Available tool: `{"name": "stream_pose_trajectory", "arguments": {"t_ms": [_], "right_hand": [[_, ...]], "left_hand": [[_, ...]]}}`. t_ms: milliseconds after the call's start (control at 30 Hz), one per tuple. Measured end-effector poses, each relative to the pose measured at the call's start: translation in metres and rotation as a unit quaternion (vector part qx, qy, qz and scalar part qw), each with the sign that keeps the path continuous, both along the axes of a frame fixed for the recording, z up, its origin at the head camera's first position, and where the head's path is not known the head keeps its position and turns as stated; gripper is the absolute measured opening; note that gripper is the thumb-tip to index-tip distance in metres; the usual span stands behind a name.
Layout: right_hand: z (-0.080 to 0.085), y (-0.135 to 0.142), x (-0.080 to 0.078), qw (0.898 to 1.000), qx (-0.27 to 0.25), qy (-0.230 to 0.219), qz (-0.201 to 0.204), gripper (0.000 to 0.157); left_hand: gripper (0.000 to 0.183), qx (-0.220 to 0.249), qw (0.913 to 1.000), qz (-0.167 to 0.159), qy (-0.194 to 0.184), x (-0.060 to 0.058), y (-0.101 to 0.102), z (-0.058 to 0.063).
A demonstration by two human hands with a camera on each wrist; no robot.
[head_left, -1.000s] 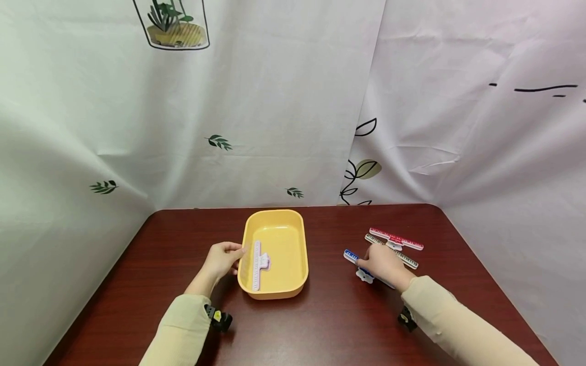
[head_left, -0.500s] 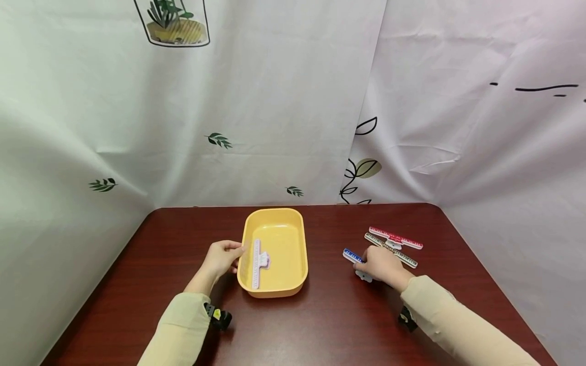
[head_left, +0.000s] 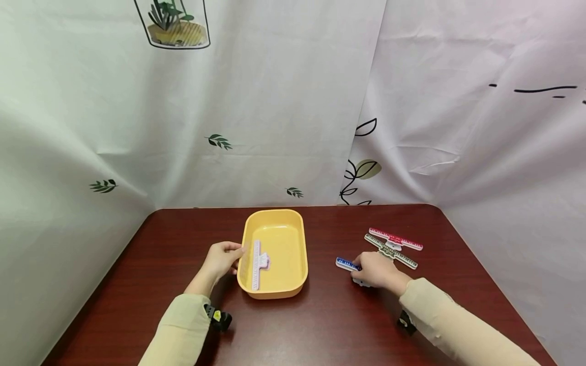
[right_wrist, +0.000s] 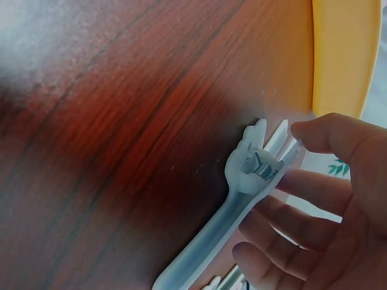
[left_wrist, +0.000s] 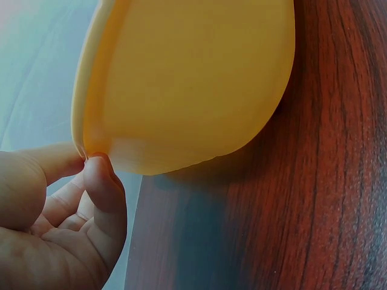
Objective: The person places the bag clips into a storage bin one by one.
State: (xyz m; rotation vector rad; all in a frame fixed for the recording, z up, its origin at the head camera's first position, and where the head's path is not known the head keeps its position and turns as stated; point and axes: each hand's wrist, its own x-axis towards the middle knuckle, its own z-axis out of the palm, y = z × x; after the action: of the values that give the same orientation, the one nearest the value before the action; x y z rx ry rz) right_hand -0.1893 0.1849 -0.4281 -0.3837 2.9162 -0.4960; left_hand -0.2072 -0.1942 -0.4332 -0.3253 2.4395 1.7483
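Note:
My left hand [head_left: 220, 261] pinches the left rim of a yellow plastic tray [head_left: 287, 254] between thumb and fingers. In the left wrist view, the thumb overlaps the inside of the tray's wall [left_wrist: 193, 78]. A pale lilac ruler clip [head_left: 256, 265] lies inside, along the tray's left side. To the right of the tray, my right hand [head_left: 377, 270] holds a blue ruler clip [head_left: 346, 264], covering its middle and right part. The right wrist view shows its pale underside [right_wrist: 208, 241] and spring, with the thumb and index finger at the edge.
Behind my right hand lie a red ruler clip [head_left: 397, 239] and an olive-grey ruler clip [head_left: 403, 260], close together. The dark red wooden table [head_left: 320, 330] ends at a white patterned cloth [head_left: 293, 101] at the back.
My right hand has shifted slightly left and nearer with the blue clip, uncovering more of the olive-grey one. My left hand and the tray stay in place.

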Motion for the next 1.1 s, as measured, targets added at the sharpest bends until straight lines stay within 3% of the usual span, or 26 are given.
{"name": "stream_pose_trajectory", "arguments": {"t_ms": [433, 767, 967, 1100], "right_hand": [[0.002, -0.001, 0.004, 0.997, 0.021, 0.029, 0.070, 0.024], [-0.001, 0.008, 0.007, 0.985, 0.054, 0.089, 0.138, 0.028], [-0.003, 0.010, 0.008, 0.986, 0.053, 0.096, 0.122, 0.030], [-0.005, 0.012, 0.008, 0.990, 0.043, 0.100, 0.085, 0.032]], "left_hand": [[0.030, -0.004, 1.0000, -0.001, 0.001, 0.001, 0.000, -0.001], [0.030, -0.003, 1.0000, 0.000, 0.000, -0.001, 0.000, -0.001], [0.030, -0.004, 1.0000, 0.001, 0.000, 0.000, 0.000, 0.000], [0.030, -0.004, 1.0000, 0.000, -0.002, 0.000, 0.000, 0.000]]}}
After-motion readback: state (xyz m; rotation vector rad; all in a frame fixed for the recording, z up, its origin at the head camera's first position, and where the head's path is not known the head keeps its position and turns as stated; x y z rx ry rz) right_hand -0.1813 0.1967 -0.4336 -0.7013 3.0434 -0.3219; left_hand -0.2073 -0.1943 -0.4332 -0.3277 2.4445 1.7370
